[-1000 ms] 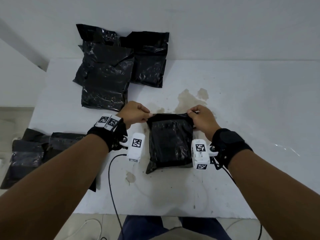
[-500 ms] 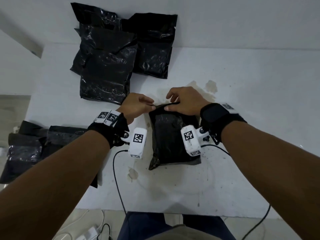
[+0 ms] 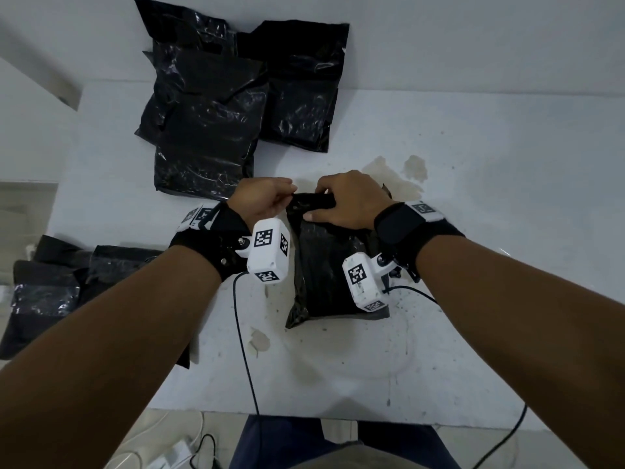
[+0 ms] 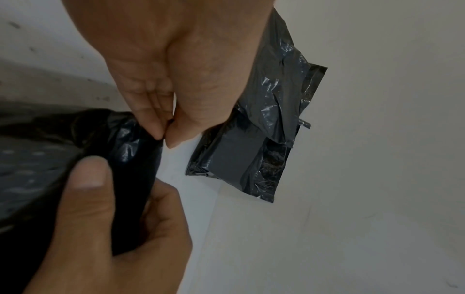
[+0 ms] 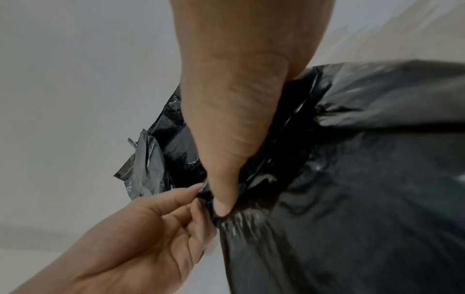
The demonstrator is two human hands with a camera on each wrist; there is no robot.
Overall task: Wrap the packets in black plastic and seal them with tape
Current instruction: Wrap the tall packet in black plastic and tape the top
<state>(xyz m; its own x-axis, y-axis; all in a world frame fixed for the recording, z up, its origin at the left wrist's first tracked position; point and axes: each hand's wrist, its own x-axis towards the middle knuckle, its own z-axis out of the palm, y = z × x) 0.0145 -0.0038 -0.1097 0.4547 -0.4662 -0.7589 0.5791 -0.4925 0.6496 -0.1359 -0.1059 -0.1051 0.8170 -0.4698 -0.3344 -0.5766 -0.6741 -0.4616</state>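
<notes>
Nearest the person, a black cable [image 3: 245, 346] trails from the left wrist camera across the stained white desk [image 3: 490, 231] and over its front edge. Just beyond, a packet in black plastic [image 3: 324, 275] lies flat on the desk between the two forearms, its far end folded over. The left hand [image 3: 262, 198] pinches the left corner of that folded end between thumb and fingertips, so its grip is closed on the plastic. The right hand [image 3: 348, 201] lies over the fold, thumb pressing the near side and fingers curled over the far side, its grip likewise grasping the plastic. In the left wrist view both grips meet at the same bunched corner. At the left edge of the desk, beside the left forearm, lie flat black bags [image 3: 50, 292]. Farther back, against the white wall [image 3: 473, 38], rests a pile of wrapped black packets [image 3: 209, 130], overlapping one another, one showing a band of grey tape [image 4: 234, 153].
</notes>
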